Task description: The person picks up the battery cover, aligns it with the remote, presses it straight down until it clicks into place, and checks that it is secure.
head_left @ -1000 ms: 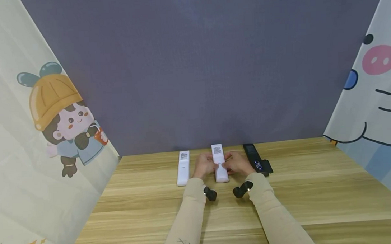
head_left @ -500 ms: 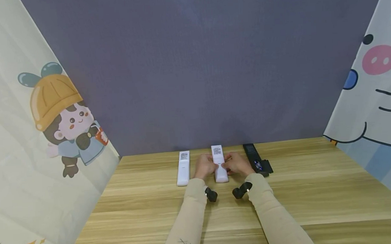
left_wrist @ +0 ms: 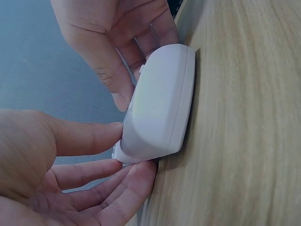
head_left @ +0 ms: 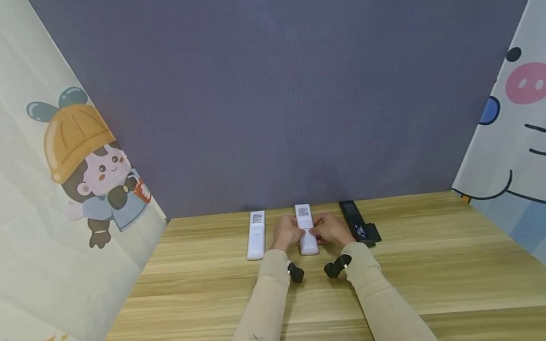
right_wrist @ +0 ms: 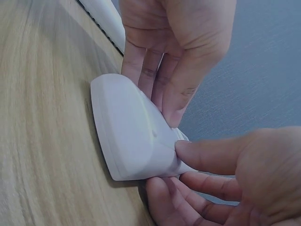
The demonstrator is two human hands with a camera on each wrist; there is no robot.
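A white remote control (head_left: 304, 217) lies back side up between my hands, its printed label at the far end. My left hand (head_left: 286, 232) grips its left edge, thumb on the back and fingers along the side. From the right, my right hand (head_left: 331, 229) pinches the opposite edge in the same way. Both thumbs meet near the middle of the back, as the left wrist view shows on the white remote's rounded end (left_wrist: 162, 99). The near end is close to or on the wooden table; the underside is hidden.
To the left lies a second white remote (head_left: 256, 236), back side up. A black remote (head_left: 352, 215) lies to the right, with a loose-looking black piece (head_left: 373, 232) beside its near end. A dark grey panel (head_left: 270, 100) stands behind the wooden table (head_left: 305, 310).
The far end of the held white remote has come slightly down and toward me. Both hands keep their grip and have barely moved; the other remotes stay put.
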